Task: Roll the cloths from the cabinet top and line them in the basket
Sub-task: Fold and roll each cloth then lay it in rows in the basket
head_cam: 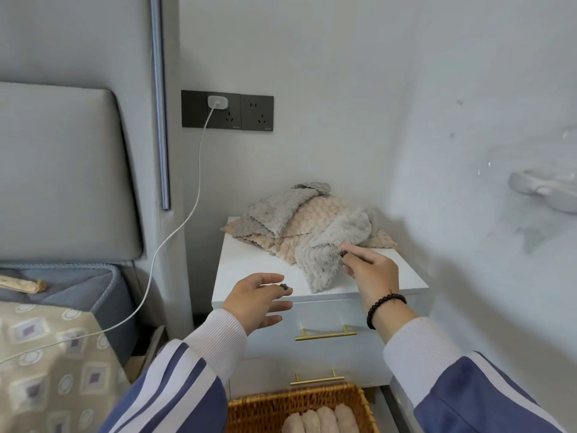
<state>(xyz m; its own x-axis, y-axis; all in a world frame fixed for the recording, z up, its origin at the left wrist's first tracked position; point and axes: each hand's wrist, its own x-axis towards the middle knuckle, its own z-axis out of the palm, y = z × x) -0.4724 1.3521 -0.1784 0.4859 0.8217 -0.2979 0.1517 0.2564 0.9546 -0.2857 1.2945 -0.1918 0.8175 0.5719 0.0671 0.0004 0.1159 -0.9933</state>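
Observation:
A heap of fluffy cloths lies on the white cabinet top [256, 267]: a beige one [315, 220] underneath, a darker grey one [271, 210] at the back left, and a light grey cloth [324, 254] draped toward the front edge. My right hand [368, 270] pinches the light grey cloth at its right side between thumb and fingers. My left hand [256, 301] hovers open over the cabinet's front left corner, touching nothing. Below the drawers stands a wicker basket [265, 404] holding three rolled beige cloths [321, 420] side by side.
Two drawers with gold handles [324, 334] face me. A white charger cable [187, 220] hangs from a wall socket [218, 103] left of the cabinet and runs onto the bed [46, 354]. A wall closes in on the right.

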